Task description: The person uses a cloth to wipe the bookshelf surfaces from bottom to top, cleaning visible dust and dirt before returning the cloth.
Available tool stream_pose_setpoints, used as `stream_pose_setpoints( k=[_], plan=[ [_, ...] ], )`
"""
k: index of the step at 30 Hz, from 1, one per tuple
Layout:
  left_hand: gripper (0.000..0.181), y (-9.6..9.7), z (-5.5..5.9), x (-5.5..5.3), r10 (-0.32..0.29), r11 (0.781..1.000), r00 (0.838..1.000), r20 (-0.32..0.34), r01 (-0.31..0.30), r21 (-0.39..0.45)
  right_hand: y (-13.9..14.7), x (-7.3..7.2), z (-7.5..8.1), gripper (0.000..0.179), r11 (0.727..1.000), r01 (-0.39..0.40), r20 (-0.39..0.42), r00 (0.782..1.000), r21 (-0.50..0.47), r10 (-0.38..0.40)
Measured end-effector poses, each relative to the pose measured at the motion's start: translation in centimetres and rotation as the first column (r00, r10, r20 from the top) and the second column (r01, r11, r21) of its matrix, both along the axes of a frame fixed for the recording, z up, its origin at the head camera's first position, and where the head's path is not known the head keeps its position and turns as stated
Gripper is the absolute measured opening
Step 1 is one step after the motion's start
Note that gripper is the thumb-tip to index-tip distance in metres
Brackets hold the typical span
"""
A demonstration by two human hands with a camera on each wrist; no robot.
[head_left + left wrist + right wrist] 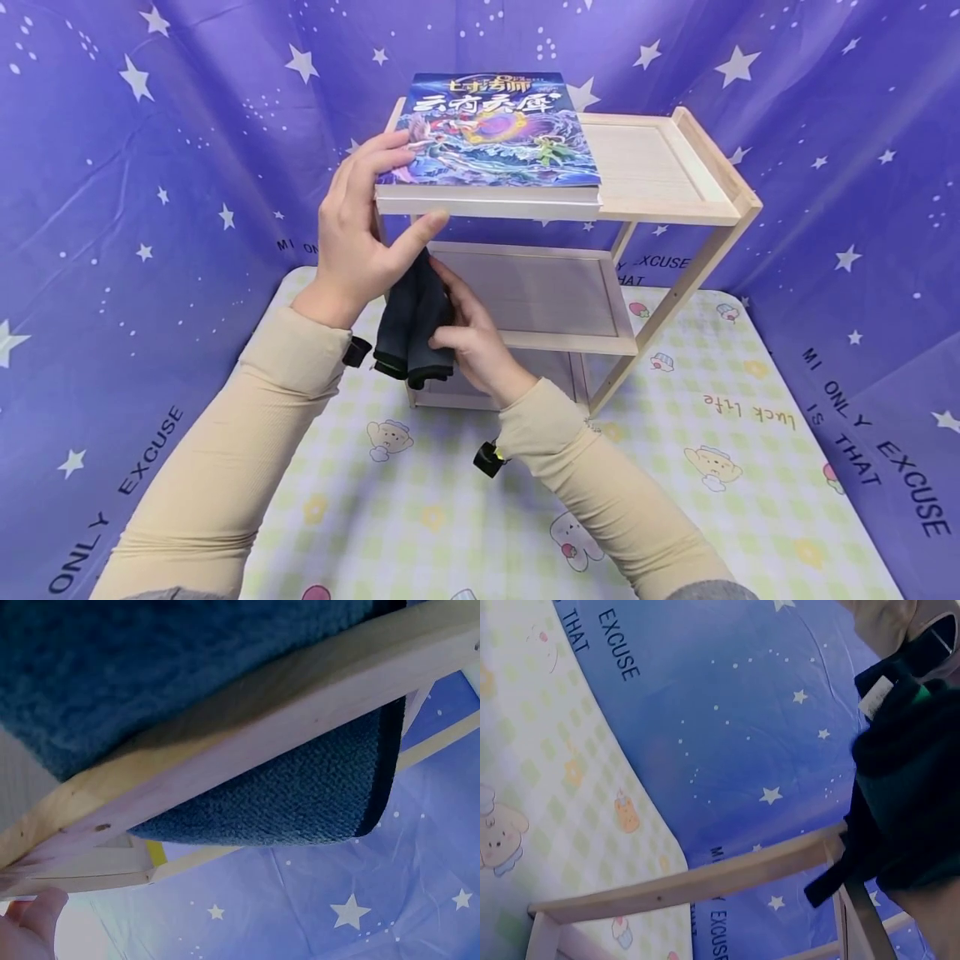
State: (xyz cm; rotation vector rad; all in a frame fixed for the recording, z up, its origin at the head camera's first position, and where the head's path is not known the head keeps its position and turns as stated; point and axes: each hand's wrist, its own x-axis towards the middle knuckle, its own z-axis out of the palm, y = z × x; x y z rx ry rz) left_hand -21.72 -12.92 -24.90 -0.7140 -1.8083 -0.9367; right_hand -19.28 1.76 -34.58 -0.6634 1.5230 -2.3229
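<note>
A thick book [495,125] with a colourful illustrated cover lies on the top shelf at its left end, jutting past the front rail. My left hand [356,225] rests at its left corner, fingers over the cover's edge and thumb extended along the front edge. Below it, my right hand [480,342] holds a folded dark towel [411,325], thumb in front and fingers at its far side. In the left wrist view the towel [300,787] shows blue with a black hem, on both sides of a wooden rail [247,742]. In the right wrist view, a white tag [876,697] sticks out.
The pale wooden rack [667,167] has three levels and stands on a checked cloth [420,500] with cartoon prints. Its middle shelf [540,292] lies just right of the towel. Purple star-patterned curtains [180,167] hang behind and at both sides.
</note>
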Motion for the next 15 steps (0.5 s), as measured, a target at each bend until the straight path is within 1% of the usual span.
stream_pose_setpoints(
  k=[3, 7, 15],
  plan=[
    [0.066, -0.17, 0.05, 0.08, -0.001, 1.0, 1.0, 0.013, 0.001, -0.02, 0.03, -0.28, -0.27, 0.102, 0.998, -0.014, -0.058, 0.998, 0.059, 0.017],
    [0.065, -0.25, 0.1, 0.14, -0.002, 0.999, 1.0, 0.019, 0.002, -0.032, -0.09, -0.5, -0.42, 0.107, 0.991, -0.004, -0.117, 0.993, 0.135, 0.02],
    [0.065, -0.37, 0.26, 0.16, -0.011, 0.999, 1.0, 0.014, 0.011, -0.043, -0.51, -1.08, -0.47, 0.116, 0.962, 0.034, -0.222, 0.975, 0.272, 0.028]
  ],
)
